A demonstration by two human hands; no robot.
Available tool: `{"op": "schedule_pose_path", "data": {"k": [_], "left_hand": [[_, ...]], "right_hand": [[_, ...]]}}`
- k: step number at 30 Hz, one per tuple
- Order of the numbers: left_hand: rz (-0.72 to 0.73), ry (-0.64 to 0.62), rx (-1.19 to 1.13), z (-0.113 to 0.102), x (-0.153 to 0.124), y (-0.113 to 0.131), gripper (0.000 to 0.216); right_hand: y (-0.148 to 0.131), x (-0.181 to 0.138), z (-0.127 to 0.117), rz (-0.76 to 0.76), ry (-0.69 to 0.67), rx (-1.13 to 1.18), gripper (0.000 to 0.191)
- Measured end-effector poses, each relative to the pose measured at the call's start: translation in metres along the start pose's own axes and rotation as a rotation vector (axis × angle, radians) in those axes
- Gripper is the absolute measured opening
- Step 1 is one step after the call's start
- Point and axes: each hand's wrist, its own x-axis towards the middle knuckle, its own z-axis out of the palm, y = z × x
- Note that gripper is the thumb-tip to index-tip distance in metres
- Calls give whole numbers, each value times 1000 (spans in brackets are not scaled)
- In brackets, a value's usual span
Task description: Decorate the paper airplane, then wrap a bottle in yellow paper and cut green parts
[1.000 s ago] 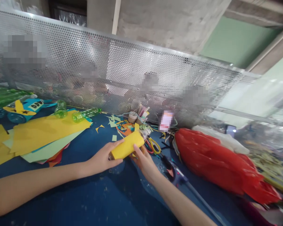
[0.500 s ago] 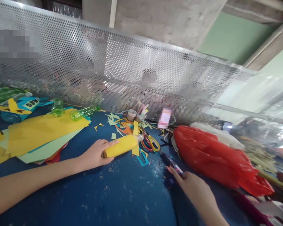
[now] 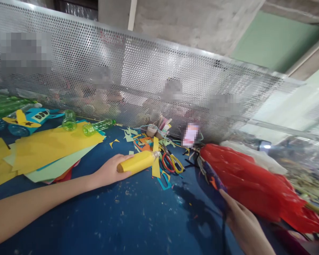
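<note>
My left hand (image 3: pixel 112 169) is closed round the base of a plastic bottle (image 3: pixel 138 161) wrapped in yellow paper, which lies tilted with its clear neck to the right. A yellow paper strip (image 3: pixel 156 166) crosses by the neck. Just beyond are scissors (image 3: pixel 177 164) with yellow handles and another pair with red handles (image 3: pixel 167 163). To the right, my right hand (image 3: pixel 243 217) grips a dark purple glue gun (image 3: pixel 214 181) with an orange trigger, blurred by motion. Its cord hangs down below the hand.
Yellow paper sheets (image 3: pixel 53 143) lie at the left, with green bottles (image 3: pixel 99 126) on them. Behind stands a blue and yellow paper plane (image 3: pixel 33 118). Paper scraps (image 3: pixel 143 141), a phone (image 3: pixel 190 135) and a red plastic bag (image 3: pixel 244 184) line the perforated metal screen (image 3: pixel 149 63).
My right hand has moved right with the glue gun, lifting it towards the red bag. The left hand still holds the wrapped bottle. The whole view has shifted slightly.
</note>
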Motion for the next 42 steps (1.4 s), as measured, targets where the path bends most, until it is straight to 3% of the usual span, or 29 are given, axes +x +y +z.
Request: {"op": "schedule_pose_path", "data": {"k": [3,7,9,15,22,32,38,42], "left_hand": [[-43,1,-33,-1,2,-3,56],[-79,7,-80,-1,2,-7,57],[-71,14,-101,-1,2,-8,56],[-26,12,-93,0,-1,-9,58],[8,24,-103,3,-2,-11,60],[54,9,-73,4,-1,-11,60],[87,48,-91,7,-2,-14,56],[106,44,-84,7,-2,-13,54]], "right_hand": [[-9,-14,21,177,-118,200,20],[-24,-44,60,72,-404,298,16],[-28,-59,78,57,-525,208,21],[-32,-84,110,-350,-728,-269,33],[-32,-93,123,-485,-721,-587,46],[-36,-95,142,-535,-807,-652,43],[-41,-111,156,-510,-890,-573,30],[-49,-115,157,-523,-876,-644,34]]}}
